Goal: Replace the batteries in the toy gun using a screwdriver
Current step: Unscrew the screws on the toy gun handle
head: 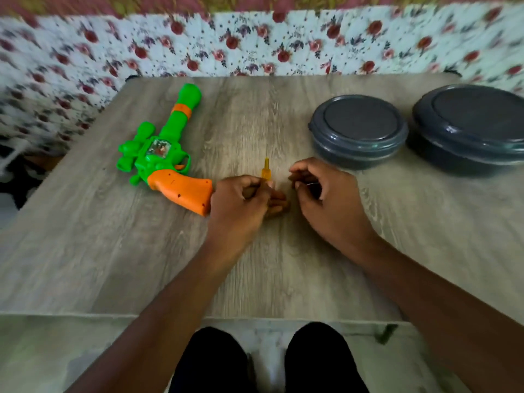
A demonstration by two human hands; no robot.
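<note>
Head view, somewhat blurred. Left grip (241, 199) is pinching the lower end of the amber-handled screwdriver (266, 173), with the thin shaft pointing away from the person. Right grip (320, 191) has its fingers curled over something dark in the palm; cannot tell whether it holds anything or what it is. Toy gun (161, 154) lies flat on the bench (113, 251), barrel pointing away, orange butt just beside the left grip, and nobody is holding it.

Risks as I judge them:
- The gun is loose, so it can skid or spin once the tip pushes on a screw.
- The driver is slim and held only at its end, so it could slip off the screw head and chew it up.
- A freed screw could roll off the bench edge.
- No batteries are in view. They may be in the two grey lidded containers (357, 129), but I can't tell.
</note>
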